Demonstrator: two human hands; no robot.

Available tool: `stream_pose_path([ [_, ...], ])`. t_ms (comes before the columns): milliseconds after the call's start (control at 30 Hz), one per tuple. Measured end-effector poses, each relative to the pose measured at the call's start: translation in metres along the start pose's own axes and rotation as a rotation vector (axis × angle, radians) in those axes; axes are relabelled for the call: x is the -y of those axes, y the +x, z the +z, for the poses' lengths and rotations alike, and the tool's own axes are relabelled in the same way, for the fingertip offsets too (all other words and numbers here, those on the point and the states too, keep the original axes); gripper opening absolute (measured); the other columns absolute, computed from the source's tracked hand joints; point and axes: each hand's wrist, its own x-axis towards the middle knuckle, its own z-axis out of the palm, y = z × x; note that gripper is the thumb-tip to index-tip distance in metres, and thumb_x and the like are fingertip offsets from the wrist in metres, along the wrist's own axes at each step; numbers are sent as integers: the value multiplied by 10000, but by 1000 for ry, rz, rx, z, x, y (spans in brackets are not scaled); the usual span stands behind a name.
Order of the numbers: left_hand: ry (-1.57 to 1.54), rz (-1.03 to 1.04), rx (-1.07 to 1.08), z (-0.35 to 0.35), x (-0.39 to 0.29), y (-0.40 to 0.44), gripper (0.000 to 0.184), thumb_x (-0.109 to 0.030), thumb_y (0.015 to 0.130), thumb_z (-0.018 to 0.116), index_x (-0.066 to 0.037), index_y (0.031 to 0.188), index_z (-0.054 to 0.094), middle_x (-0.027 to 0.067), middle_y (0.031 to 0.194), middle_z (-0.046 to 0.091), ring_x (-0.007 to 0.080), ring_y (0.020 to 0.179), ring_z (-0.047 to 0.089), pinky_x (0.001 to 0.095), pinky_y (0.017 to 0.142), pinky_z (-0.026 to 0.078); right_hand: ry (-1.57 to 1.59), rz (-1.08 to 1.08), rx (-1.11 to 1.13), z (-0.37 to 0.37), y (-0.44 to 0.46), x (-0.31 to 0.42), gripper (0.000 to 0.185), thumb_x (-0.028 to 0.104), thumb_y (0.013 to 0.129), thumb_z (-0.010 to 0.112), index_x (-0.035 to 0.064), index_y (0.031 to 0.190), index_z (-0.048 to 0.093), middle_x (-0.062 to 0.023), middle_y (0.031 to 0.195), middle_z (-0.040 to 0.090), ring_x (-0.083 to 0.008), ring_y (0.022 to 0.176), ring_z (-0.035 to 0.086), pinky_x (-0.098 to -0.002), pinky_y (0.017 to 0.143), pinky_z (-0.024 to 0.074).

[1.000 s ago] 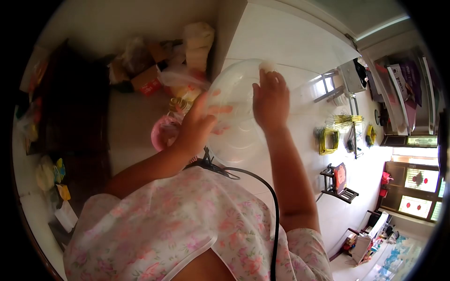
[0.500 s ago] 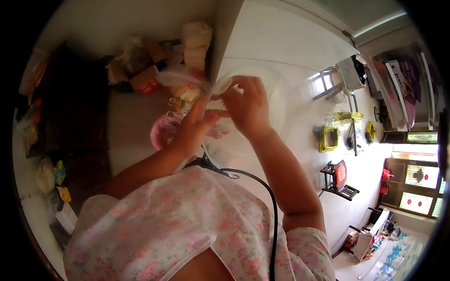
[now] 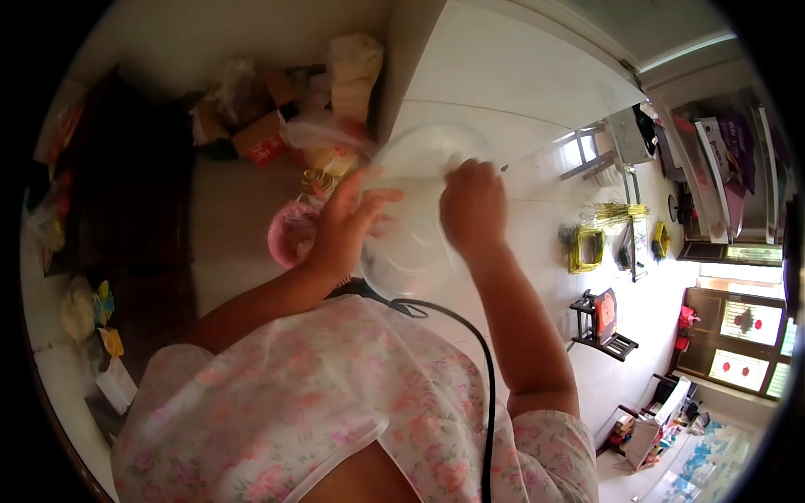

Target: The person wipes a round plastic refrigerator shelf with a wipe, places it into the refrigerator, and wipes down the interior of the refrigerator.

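In the head view a large round translucent plastic vessel stands in front of me, its outline faint and partly smeared. Over its right side is my right hand, fingers curled closed; whatever they hold, if anything, is hidden. My left hand hovers at the vessel's left side with its fingers spread and nothing visible in them. Beside the left wrist sits a pink container, its contents unclear. A gold-coloured round object lies just beyond that hand.
Cardboard boxes and plastic bags are piled by the wall. A black cable crosses my floral top. Further right are yellow wire frames, a small dark chair and a shelf of packages.
My hands, close together before, have parted. The right one has moved right and down and is closed; the left has drawn back slightly, its fingers spread.
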Motion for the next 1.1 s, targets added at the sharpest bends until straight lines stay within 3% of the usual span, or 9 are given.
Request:
stream_pose_path([
  [167, 52, 90, -51, -20, 7, 15, 439, -287, 950, 507, -80, 1328, 425, 109, 1148, 626, 156, 828, 621, 274, 721, 501, 390, -59, 29, 5, -22, 23, 176, 49, 740, 564, 74, 886, 658, -67, 1002, 574, -278, 969, 517, -398, 798, 438],
  [300, 85, 57, -48, -17, -2, 13, 444, -301, 952, 510, -81, 1329, 427, 111, 1144, 628, 148, 845, 617, 272, 731, 498, 159, -68, -23, -15, -8, 0, 252, 28, 714, 565, 86, 928, 684, -48, 1015, 570, -257, 975, 513, -373, 812, 428],
  [500, -2, 104, -11, -8, 3, 13, 463, -278, 946, 543, -68, 1339, 420, 99, 1132, 626, 148, 923, 609, 268, 717, 512, 327, -126, 191, -8, -12, 6, 262, -25, 730, 547, 59, 934, 690, -101, 951, 608, -296, 938, 541, -377, 802, 449],
  [633, 117, 56, -82, -15, 10, 16, 477, -312, 943, 548, -70, 1337, 431, 97, 1149, 623, 136, 908, 608, 266, 704, 508, 1142, 2, 219, -12, -6, 52, 174, -28, 801, 578, 35, 937, 667, -120, 984, 638, -310, 931, 589, -380, 836, 467],
  [700, 167, 42, -150, -14, 9, 17, 480, -337, 946, 536, -76, 1336, 438, 96, 1153, 628, 137, 898, 608, 273, 719, 502, 1138, 43, 202, -22, -1, 57, 215, -48, 766, 580, 53, 931, 674, -110, 946, 646, -307, 904, 588, -391, 826, 463],
  [767, 32, 78, -52, -14, -1, 16, 460, -346, 943, 543, -79, 1311, 469, 80, 1141, 626, 127, 894, 613, 271, 704, 498, 734, -324, 17, -21, 3, 39, 255, -48, 723, 591, 95, 912, 687, -82, 918, 652, -290, 890, 580, -398, 809, 452],
  [900, 11, 59, 1, -15, -15, 15, 500, -341, 932, 571, -71, 1336, 453, 46, 1086, 626, 124, 866, 626, 240, 668, 512, 231, -203, 45, -24, -2, 0, 171, 34, 706, 553, 120, 755, 691, -11, 852, 630, -242, 883, 551, -357, 739, 424],
  [967, 45, 11, -13, -9, -16, 11, 498, -340, 927, 577, -82, 1335, 458, 47, 1083, 627, 136, 850, 634, 248, 664, 521, 218, -204, 113, -19, -3, 9, 189, -3, 695, 549, 100, 773, 688, -31, 871, 636, -252, 886, 555, -365, 770, 437],
  [1100, 72, 30, -86, -10, -3, 13, 485, -388, 940, 539, -86, 1314, 471, 89, 1126, 636, 161, 867, 642, 262, 659, 516, 941, -226, 21, -16, -5, 55, 228, -22, 704, 521, 100, 800, 687, -67, 888, 625, -293, 893, 545, -401, 829, 437],
])
